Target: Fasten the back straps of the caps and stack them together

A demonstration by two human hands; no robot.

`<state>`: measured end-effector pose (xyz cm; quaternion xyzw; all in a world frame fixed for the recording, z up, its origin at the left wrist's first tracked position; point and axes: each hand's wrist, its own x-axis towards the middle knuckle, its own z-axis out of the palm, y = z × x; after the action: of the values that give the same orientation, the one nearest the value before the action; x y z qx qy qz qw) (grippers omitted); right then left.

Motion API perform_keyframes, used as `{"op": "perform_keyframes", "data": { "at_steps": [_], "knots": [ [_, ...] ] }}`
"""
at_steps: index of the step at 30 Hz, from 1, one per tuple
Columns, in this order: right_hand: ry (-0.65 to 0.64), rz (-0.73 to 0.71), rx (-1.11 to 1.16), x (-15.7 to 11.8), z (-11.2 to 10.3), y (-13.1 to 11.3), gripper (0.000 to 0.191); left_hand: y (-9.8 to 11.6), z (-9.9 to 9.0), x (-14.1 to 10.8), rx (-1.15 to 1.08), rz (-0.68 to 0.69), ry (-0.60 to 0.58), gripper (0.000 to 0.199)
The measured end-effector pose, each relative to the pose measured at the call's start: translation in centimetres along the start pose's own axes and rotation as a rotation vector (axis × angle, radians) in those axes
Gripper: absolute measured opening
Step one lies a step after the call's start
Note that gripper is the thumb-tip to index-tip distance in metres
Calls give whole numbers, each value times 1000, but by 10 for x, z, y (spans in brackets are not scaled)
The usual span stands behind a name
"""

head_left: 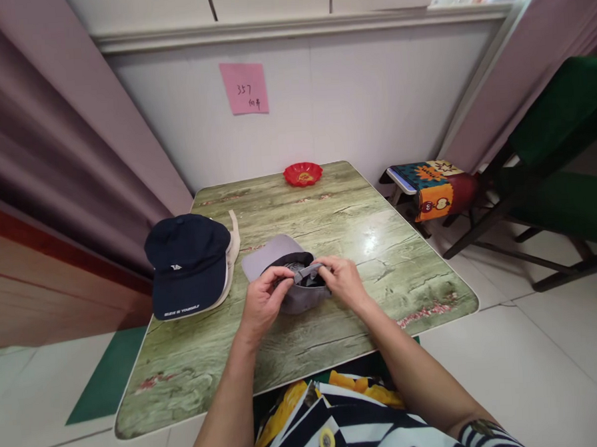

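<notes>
A grey-purple baseball cap (302,299) lies upturned on the table, its brim (270,251) toward the far left and its dark inside showing. Across its opening runs a grey adjustment strap (308,271). My left hand (266,297) pinches the strap's left end between thumb and finger. The other end is pinched by my right hand (342,281), at the cap's right edge. How the strap ends are joined is too small to tell. Left of my hands, a navy cap (190,256) with white lettering rests on a cream cap (235,243), which is mostly hidden.
The wood-patterned table (382,299) stands against a white wall with a pink note (244,88). A red scalloped dish (302,174) sits at its far edge. To the right are a cloth-covered stool (434,183) and a dark green chair (565,163). Purple curtains (97,114) hang at left.
</notes>
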<state>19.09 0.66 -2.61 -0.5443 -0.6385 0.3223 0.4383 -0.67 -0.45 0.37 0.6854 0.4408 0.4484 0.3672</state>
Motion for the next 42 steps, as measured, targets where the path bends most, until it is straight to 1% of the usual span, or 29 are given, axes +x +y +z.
{"op": "perform_keyframes", "data": {
  "at_steps": [2, 3, 5, 6, 8, 10, 11, 12, 13, 15, 17, 18, 19, 20, 21, 23, 24, 25, 27, 28, 30, 32, 35, 37, 38, 40, 42],
  "knots": [
    [38, 158, 136, 2, 1, 6, 26, 0, 1, 0, -17, -14, 12, 13],
    [50, 209, 183, 3, 2, 7, 26, 0, 2, 1, -50, -20, 22, 13],
    [87, 259, 249, 5, 2, 11, 26, -3, 4, 1, -142, -33, 44, 14],
    [127, 286, 297, 7, 1, 13, 27, -4, 4, 1, -195, -36, 63, 15],
    [236, 393, 453, 11, -3, 19, 31, -8, 2, 0, -283, -32, 110, 17],
    [329, 483, 610, 13, -8, 25, 39, -11, -3, -2, -299, -25, 136, 19],
    [331, 489, 663, 13, -10, 28, 42, -11, -5, -4, -281, -24, 131, 20],
    [285, 460, 697, 12, -12, 29, 45, -11, -7, -5, -252, -26, 110, 22],
    [196, 403, 702, 10, -15, 30, 46, -11, -9, -5, -221, -28, 80, 24],
    [-65, 240, 606, 4, -20, 27, 48, -12, -15, -6, -173, -24, 32, 26],
    [-320, 39, 358, -1, -27, 22, 60, -16, -25, -5, -78, -25, 18, 28],
    [-407, -57, 209, -4, -30, 20, 70, -21, -31, -5, 18, -24, 23, 29],
    [-463, -137, 70, -5, -34, 18, 78, -26, -38, -5, 145, -20, 29, 29],
    [-497, -197, -47, -6, -37, 17, 82, -32, -45, -6, 300, -7, 32, 30],
    [-519, -237, -136, -7, -39, 17, 81, -39, -51, -7, 461, 14, 26, 33],
    [-541, -280, -235, -8, -41, 18, 71, -49, -58, -10, 736, 47, -12, 47],
    [-535, -298, -261, -7, -40, 20, 65, -53, -58, -12, 835, 54, -39, 55],
    [-510, -316, -283, -6, -38, 21, 64, -56, -57, -13, 909, 54, -64, 63],
    [-412, -333, -353, -4, -33, 26, 70, -57, -51, -15, 1000, 46, -105, 72],
    [-359, -331, -403, -2, -31, 30, 74, -57, -48, -14, 1022, 43, -124, 74],
    [-292, -318, -501, 0, -26, 37, 75, -53, -43, -10, 1025, 49, -163, 70],
    [-262, -307, -532, -1, -23, 45, 75, -47, -40, -3, 973, 92, -193, 60],
    [-178, -264, -447, -3, -23, 58, 77, -31, -38, 9, 792, 235, -216, 46],
    [-103, -203, -380, -5, -24, 67, 75, -13, -38, 16, 636, 308, -216, 38],
    [-75, -179, -360, -5, -25, 71, 71, -2, -38, 20, 555, 312, -204, 34],
    [-48, -164, -340, -4, -27, 77, 62, 23, -44, 26, 385, 259, -145, 25],
    [-43, -171, -336, -3, -28, 80, 56, 49, -58, 34, 203, 198, -22, 16]
  ]
}}
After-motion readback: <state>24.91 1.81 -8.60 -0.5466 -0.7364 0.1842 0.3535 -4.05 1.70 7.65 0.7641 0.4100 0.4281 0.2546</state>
